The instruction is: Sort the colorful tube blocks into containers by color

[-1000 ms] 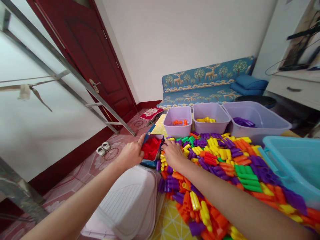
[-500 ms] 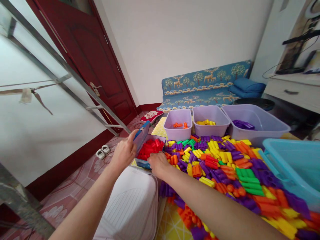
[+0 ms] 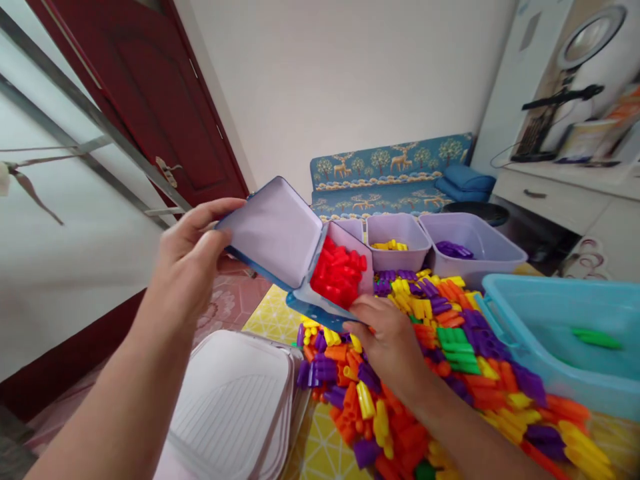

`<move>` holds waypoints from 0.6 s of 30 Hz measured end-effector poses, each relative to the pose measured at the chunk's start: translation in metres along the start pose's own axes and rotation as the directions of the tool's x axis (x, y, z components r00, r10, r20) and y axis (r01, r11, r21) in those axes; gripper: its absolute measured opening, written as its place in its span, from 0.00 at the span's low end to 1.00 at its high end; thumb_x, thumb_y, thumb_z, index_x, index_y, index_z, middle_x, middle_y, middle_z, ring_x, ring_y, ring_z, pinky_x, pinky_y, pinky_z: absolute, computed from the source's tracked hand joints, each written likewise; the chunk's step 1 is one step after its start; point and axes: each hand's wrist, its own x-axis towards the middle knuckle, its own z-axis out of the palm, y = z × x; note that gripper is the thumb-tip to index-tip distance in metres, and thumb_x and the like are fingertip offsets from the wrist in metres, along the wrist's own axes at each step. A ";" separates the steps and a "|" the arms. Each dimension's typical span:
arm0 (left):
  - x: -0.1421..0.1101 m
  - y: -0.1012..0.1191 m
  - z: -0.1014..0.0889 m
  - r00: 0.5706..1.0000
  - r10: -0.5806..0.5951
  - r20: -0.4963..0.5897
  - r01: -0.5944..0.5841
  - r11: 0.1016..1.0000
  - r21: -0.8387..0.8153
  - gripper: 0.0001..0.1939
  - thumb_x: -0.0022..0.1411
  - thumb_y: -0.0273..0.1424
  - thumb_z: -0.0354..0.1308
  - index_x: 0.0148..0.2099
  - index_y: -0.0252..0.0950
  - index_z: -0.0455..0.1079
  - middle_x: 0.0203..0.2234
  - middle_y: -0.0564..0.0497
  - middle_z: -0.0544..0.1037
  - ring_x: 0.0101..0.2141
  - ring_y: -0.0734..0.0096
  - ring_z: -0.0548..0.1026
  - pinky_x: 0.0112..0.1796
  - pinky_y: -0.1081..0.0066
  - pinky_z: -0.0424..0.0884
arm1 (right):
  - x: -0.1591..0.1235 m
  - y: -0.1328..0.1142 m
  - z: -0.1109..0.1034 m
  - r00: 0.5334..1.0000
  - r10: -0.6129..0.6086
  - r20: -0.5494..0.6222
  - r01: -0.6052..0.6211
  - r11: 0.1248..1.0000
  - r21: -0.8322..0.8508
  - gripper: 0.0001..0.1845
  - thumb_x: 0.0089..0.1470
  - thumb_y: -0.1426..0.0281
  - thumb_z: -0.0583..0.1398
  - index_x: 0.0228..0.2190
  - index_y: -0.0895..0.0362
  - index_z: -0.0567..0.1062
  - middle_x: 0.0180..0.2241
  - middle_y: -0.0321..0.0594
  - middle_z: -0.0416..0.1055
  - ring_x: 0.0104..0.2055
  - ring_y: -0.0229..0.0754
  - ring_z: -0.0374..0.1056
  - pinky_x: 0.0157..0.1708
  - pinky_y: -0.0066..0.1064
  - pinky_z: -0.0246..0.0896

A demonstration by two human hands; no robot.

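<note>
A blue hinged tin box (image 3: 300, 303) is lifted above the table, its lid (image 3: 273, 231) swung open to the left. Red plastic tubes (image 3: 336, 270) fill its base. My left hand (image 3: 187, 257) pinches the lid's outer edge with thumb and fingers. My right hand (image 3: 393, 343) grips the near edge of the base from below. Under the box lies a heap of purple, yellow, orange, green and red tubes (image 3: 430, 347).
A white plastic lid (image 3: 230, 407) lies at the near left. Purple tubs hold yellow tubes (image 3: 395, 240) and purple tubes (image 3: 465, 247). A light blue bin (image 3: 565, 333) with a green tube (image 3: 595, 338) stands at the right. A sofa and a red door are behind.
The tin box rested on the table a second ago; both hands have raised it toward me and the lid has opened wider. My view has shifted right.
</note>
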 end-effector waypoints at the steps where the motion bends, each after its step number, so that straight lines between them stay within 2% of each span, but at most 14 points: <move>1: 0.000 0.003 0.010 0.997 -0.050 0.058 0.056 0.993 -0.100 0.21 0.57 0.29 0.53 0.53 0.39 0.70 0.31 0.53 0.72 0.25 0.76 0.70 0.25 0.72 0.77 | -0.009 0.010 -0.005 0.998 0.035 -0.049 -0.032 0.998 0.062 0.07 0.56 0.71 0.59 0.28 0.55 0.78 0.30 0.39 0.74 0.35 0.43 0.69 0.38 0.33 0.59; 3: -0.002 0.010 0.031 0.981 -0.098 0.170 0.132 0.971 -0.202 0.22 0.55 0.29 0.54 0.53 0.37 0.69 0.28 0.53 0.72 0.24 0.76 0.71 0.24 0.73 0.77 | -0.025 0.029 -0.010 0.981 0.143 -0.130 -0.116 0.974 0.196 0.06 0.54 0.70 0.60 0.32 0.53 0.79 0.34 0.39 0.76 0.39 0.45 0.70 0.41 0.35 0.63; 6: -0.003 0.027 0.063 0.959 -0.051 0.277 0.113 0.970 -0.214 0.21 0.55 0.30 0.55 0.52 0.37 0.69 0.26 0.55 0.73 0.23 0.77 0.73 0.24 0.75 0.76 | -0.046 0.053 -0.009 0.908 0.363 -0.209 -0.265 0.885 0.384 0.08 0.49 0.67 0.63 0.34 0.51 0.80 0.37 0.39 0.78 0.42 0.48 0.72 0.45 0.40 0.66; 9: -0.002 0.055 0.097 0.941 0.058 0.334 0.006 0.982 -0.186 0.17 0.54 0.28 0.54 0.47 0.38 0.72 0.29 0.56 0.76 0.27 0.75 0.77 0.24 0.80 0.75 | -0.058 0.066 -0.005 0.794 0.552 -0.254 -0.358 0.764 0.537 0.12 0.43 0.66 0.66 0.34 0.53 0.81 0.38 0.40 0.79 0.43 0.49 0.73 0.48 0.44 0.66; 11: -0.002 0.080 0.119 0.908 0.187 0.375 -0.147 0.980 -0.132 0.14 0.55 0.27 0.52 0.42 0.37 0.74 0.33 0.57 0.79 0.33 0.73 0.79 0.25 0.82 0.73 | -0.060 0.068 -0.004 0.756 0.607 -0.244 -0.349 0.690 0.634 0.12 0.43 0.66 0.66 0.34 0.53 0.81 0.38 0.39 0.79 0.43 0.47 0.73 0.48 0.42 0.66; 12: -0.001 0.092 0.130 0.878 0.266 0.398 -0.254 0.964 -0.083 0.13 0.56 0.28 0.50 0.40 0.37 0.74 0.35 0.59 0.79 0.36 0.72 0.80 0.26 0.82 0.72 | -0.060 0.068 -0.004 0.749 0.621 -0.231 -0.328 0.651 0.685 0.11 0.43 0.66 0.66 0.34 0.53 0.80 0.37 0.38 0.79 0.42 0.46 0.73 0.47 0.40 0.66; 13: -0.001 0.104 0.140 0.827 0.341 0.447 -0.370 0.929 -0.025 0.14 0.57 0.29 0.47 0.38 0.38 0.74 0.37 0.62 0.79 0.39 0.72 0.79 0.26 0.82 0.72 | -0.060 0.067 -0.004 0.743 0.633 -0.217 -0.303 0.607 0.734 0.11 0.44 0.67 0.66 0.33 0.52 0.80 0.36 0.37 0.79 0.41 0.44 0.74 0.47 0.38 0.67; 15: -0.002 0.125 0.160 0.706 0.474 0.526 -0.589 0.805 0.066 0.17 0.59 0.31 0.42 0.36 0.38 0.73 0.39 0.67 0.78 0.46 0.72 0.77 0.28 0.83 0.71 | -0.057 0.065 -0.005 0.723 0.663 -0.194 -0.263 0.523 0.811 0.10 0.42 0.67 0.67 0.32 0.52 0.80 0.35 0.35 0.79 0.41 0.42 0.74 0.46 0.36 0.67; 16: -0.003 0.133 0.170 0.649 0.521 0.554 -0.672 0.734 0.098 0.16 0.59 0.31 0.43 0.34 0.37 0.73 0.39 0.67 0.79 0.48 0.71 0.76 0.28 0.84 0.70 | -0.056 0.064 -0.005 0.713 0.676 -0.185 -0.247 0.490 0.836 0.10 0.41 0.68 0.67 0.31 0.52 0.79 0.34 0.35 0.79 0.41 0.42 0.74 0.47 0.37 0.67; 18: -0.005 0.143 0.192 0.562 0.588 0.582 -0.787 0.598 0.156 0.15 0.60 0.32 0.43 0.30 0.34 0.70 0.41 0.70 0.79 0.49 0.71 0.74 0.28 0.83 0.68 | -0.055 0.062 -0.006 0.710 0.686 -0.161 -0.234 0.445 0.864 0.09 0.40 0.67 0.68 0.29 0.51 0.77 0.33 0.34 0.79 0.41 0.42 0.74 0.49 0.38 0.66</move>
